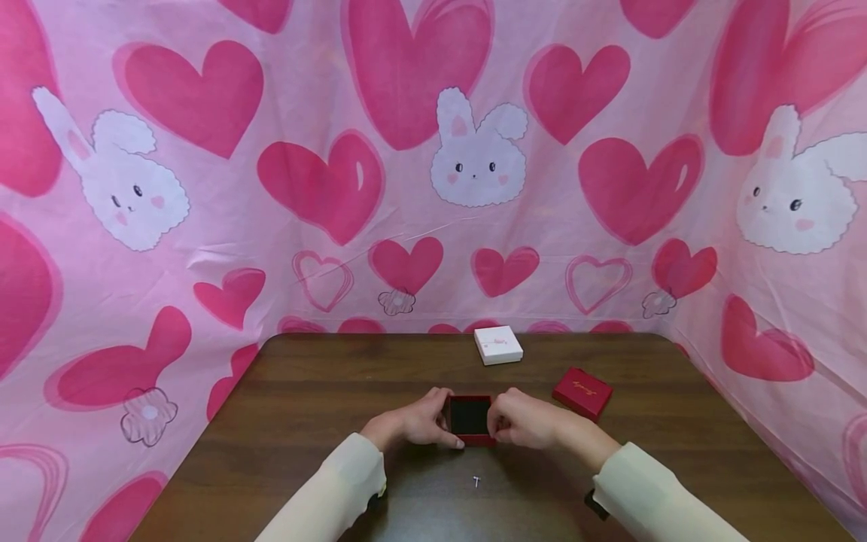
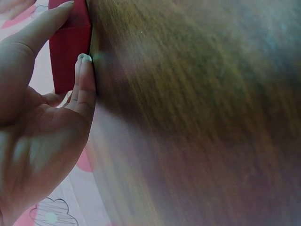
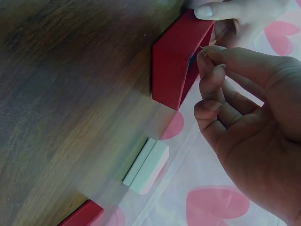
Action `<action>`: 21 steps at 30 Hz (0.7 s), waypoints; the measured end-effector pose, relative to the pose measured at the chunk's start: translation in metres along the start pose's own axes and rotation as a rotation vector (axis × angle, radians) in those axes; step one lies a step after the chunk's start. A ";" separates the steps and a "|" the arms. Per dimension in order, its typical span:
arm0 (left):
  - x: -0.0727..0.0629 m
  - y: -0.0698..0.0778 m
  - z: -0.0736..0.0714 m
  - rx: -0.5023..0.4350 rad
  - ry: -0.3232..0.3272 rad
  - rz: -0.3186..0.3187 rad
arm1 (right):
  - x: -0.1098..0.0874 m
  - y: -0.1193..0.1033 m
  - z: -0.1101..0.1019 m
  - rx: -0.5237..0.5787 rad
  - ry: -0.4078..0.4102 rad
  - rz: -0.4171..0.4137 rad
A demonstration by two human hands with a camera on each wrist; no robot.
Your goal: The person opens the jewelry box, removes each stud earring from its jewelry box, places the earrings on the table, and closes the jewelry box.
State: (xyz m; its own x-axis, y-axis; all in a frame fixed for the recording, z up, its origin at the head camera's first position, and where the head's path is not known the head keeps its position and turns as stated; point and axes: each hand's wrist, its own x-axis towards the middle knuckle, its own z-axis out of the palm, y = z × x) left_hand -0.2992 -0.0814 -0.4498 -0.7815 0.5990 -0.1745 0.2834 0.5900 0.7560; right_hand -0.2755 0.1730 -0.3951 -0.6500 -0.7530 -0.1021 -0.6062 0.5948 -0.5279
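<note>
An open red box [image 1: 472,442] with a black pad [image 1: 469,416] inside sits on the table, directly in front of the person. The left hand [image 1: 425,418] grips its left side, thumb along the near wall and fingers around the far side. Over the box's right edge, the right hand [image 1: 518,418] pinches a tiny, thin, shiny earring-like piece [image 3: 202,48] between thumb and index finger, right at the opening. Most of that piece is hidden by the fingertips. A similar small silvery earring [image 1: 477,481] lies on the table nearer the person.
Behind the box stands a closed white box [image 1: 498,346] with printing on its lid. A red lid [image 1: 583,392] with gold lettering lies to the right, beyond the right hand. The brown wooden table [image 1: 325,376] ends at a pink heart-patterned cloth [image 1: 325,188].
</note>
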 end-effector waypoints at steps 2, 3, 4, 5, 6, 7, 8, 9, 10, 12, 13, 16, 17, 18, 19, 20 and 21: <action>0.000 0.000 0.000 0.000 0.001 -0.004 | -0.001 -0.001 0.001 0.005 -0.004 -0.002; 0.000 0.001 0.000 -0.003 0.003 -0.006 | -0.001 -0.001 0.001 0.007 -0.006 -0.006; 0.000 0.001 0.000 -0.003 0.004 -0.008 | -0.001 -0.001 0.001 0.008 -0.006 -0.011; 0.000 0.001 0.000 -0.004 0.005 -0.008 | -0.001 -0.002 0.002 0.009 -0.008 -0.013; 0.000 0.001 0.000 -0.004 0.006 -0.009 | -0.001 -0.002 0.003 0.011 -0.008 -0.021; 0.000 0.001 0.000 -0.007 0.007 -0.008 | -0.001 -0.002 0.003 0.010 -0.009 -0.026; 0.000 0.001 0.000 -0.008 0.008 -0.007 | -0.001 -0.002 0.004 0.010 -0.011 -0.030; 0.000 0.001 0.000 -0.009 0.008 -0.006 | -0.001 -0.002 0.006 0.007 -0.012 -0.037; 0.001 0.001 0.000 -0.009 0.008 -0.005 | -0.001 -0.002 0.007 0.006 -0.013 -0.042; 0.001 0.001 0.000 -0.008 0.008 -0.004 | 0.000 -0.002 0.010 0.001 -0.017 -0.049; 0.001 0.001 0.000 -0.006 0.008 -0.003 | 0.000 -0.002 0.011 -0.002 -0.022 -0.049; 0.001 0.000 0.000 0.002 0.008 -0.003 | 0.001 -0.002 0.015 -0.011 -0.031 -0.067; 0.001 0.000 0.000 0.003 0.009 -0.003 | 0.002 -0.003 0.016 -0.015 -0.034 -0.072; 0.001 0.000 0.000 0.004 0.010 -0.003 | 0.002 -0.003 0.018 -0.019 -0.036 -0.080; 0.001 0.000 0.000 0.005 0.011 -0.003 | 0.002 -0.003 0.019 -0.028 -0.038 -0.087; 0.001 0.000 0.000 0.004 0.012 -0.004 | 0.002 -0.003 0.020 -0.031 -0.042 -0.090; 0.001 0.000 0.000 0.004 0.012 -0.004 | 0.002 -0.004 0.021 -0.036 -0.047 -0.089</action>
State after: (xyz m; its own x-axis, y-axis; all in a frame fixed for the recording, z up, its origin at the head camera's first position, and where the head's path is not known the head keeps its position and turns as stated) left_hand -0.2999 -0.0807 -0.4502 -0.7892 0.5900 -0.1704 0.2821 0.5947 0.7528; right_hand -0.2651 0.1632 -0.4113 -0.5709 -0.8154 -0.0960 -0.6772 0.5338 -0.5065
